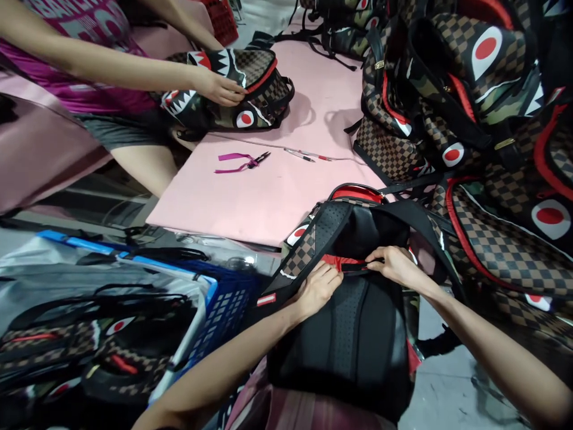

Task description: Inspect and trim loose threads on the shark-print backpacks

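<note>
A black backpack (367, 334) with checkered and camouflage sides rests upright against the person's lap at the table's front edge, its padded back facing me. Across its upper back, a red-lined opening (344, 261) is parted. My left hand (319, 288) has its fingers closed on the opening's left edge. At the right end, my right hand (394, 266) pinches the black edge strip between thumb and fingers. The shoulder straps arch above both hands, and a red-edged top opening (356, 193) shows behind them.
On the pink table (215, 206) lie snips with purple handles (242, 162) and thin pens (304, 155). Another person's hand (221, 88) touches a backpack (255, 65). More backpacks (505, 221) pile up at right; a blue crate (224, 316) stands at lower left.
</note>
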